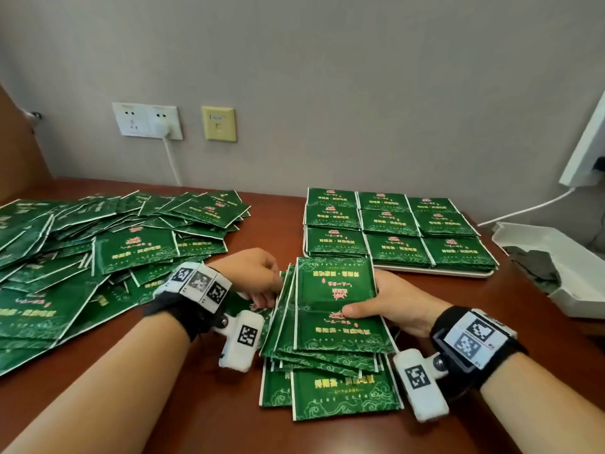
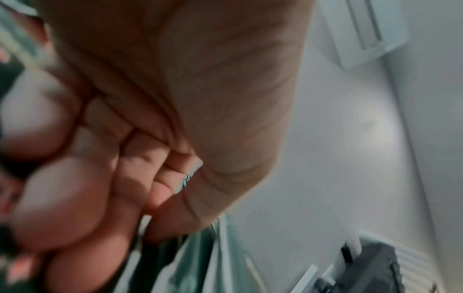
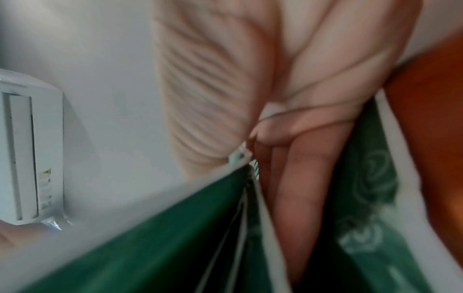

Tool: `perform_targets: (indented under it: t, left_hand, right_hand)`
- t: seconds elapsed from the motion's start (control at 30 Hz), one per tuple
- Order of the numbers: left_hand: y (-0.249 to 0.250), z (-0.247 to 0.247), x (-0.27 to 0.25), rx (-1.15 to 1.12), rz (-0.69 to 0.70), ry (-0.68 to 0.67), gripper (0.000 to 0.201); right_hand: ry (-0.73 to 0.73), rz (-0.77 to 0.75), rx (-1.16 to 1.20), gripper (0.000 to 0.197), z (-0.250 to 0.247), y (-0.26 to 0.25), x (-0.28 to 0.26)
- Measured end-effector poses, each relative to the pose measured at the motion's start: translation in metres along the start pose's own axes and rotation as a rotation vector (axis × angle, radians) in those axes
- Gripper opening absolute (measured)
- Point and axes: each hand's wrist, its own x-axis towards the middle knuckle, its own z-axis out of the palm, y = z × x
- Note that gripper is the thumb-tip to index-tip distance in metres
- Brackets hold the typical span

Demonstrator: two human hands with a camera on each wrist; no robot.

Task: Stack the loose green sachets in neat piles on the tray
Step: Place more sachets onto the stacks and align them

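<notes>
The head view looks down and forward over the table [image 1: 229, 421] toward the wall [image 1: 327, 77]. Both wrist views sit tight against the palms, blurred, sharing the green sachets [image 3: 175, 237] at lower frame.

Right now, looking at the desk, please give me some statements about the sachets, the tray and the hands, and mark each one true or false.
1. The tray holds nine piles of green sachets in three rows. True.
2. The right hand is empty. False: it grips a bundle of sachets, thumb on top.
3. The loose heap lies left of the tray. True.
4. The left hand rests on the tray. False: it touches the bundle's left edge.
5. A plug sits in the wall socket. True.
</notes>
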Motion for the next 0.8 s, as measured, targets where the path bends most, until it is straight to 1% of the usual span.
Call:
perform_targets:
  t: [0.13,0.2,0.23,0.27,0.33,0.37,0.4,0.47,0.53,0.6,0.67,0.73,0.8]
  left_hand:
    - [-0.006,0.002,0.011,-0.058,-0.002,-0.037,0.013]
    - [-0.006,0.002,0.012,-0.101,0.005,-0.031,0.014]
    - [-0.006,0.003,0.012,-0.118,0.017,-0.004,0.014]
    - [-0.007,0.004,0.012,-0.123,0.039,0.051,0.015]
    - [-0.008,0.006,0.011,-0.126,0.096,0.204,0.016]
    - [-0.008,0.008,0.010,-0.146,0.124,0.258,0.015]
    - [-0.007,0.009,0.008,-0.158,0.150,0.279,0.015]
    - [-0.006,0.013,0.005,-0.113,0.165,0.234,0.018]
    - [-0.007,0.016,0.003,-0.067,0.131,0.190,0.026]
    - [-0.007,0.016,0.003,-0.045,0.102,0.193,0.038]
    - [-0.006,0.016,0.001,-0.016,0.094,0.193,0.049]
    - [-0.005,0.015,-0.004,0.049,0.090,0.176,0.056]
    - [-0.004,0.015,-0.010,0.118,0.074,0.154,0.060]
  right_hand:
    - [-0.062,0.048,0.052,0.052,-0.010,0.002,0.007]
    - [-0.037,0.040,0.077,0.048,-0.012,0.004,0.010]
    - [-0.006,0.037,0.096,0.047,-0.013,0.006,0.012]
    - [0.025,0.033,0.111,0.046,-0.014,0.008,0.014]
    - [0.088,0.021,0.134,0.043,-0.015,0.012,0.017]
    - [0.123,0.013,0.150,0.041,-0.016,0.014,0.017]
    - [0.156,0.002,0.157,0.037,-0.016,0.016,0.016]
    - [0.208,-0.038,0.114,0.026,-0.018,0.018,0.011]
    - [0.254,-0.105,0.019,0.018,-0.020,0.017,0.004]
    - [0.323,-0.154,-0.002,0.020,-0.025,0.015,0.000]
    - [0.403,-0.155,0.063,0.020,-0.029,0.013,-0.002]
    - [0.444,-0.144,0.123,0.021,-0.032,0.012,-0.002]
    - [0.477,-0.151,0.136,0.024,-0.032,0.011,-0.003]
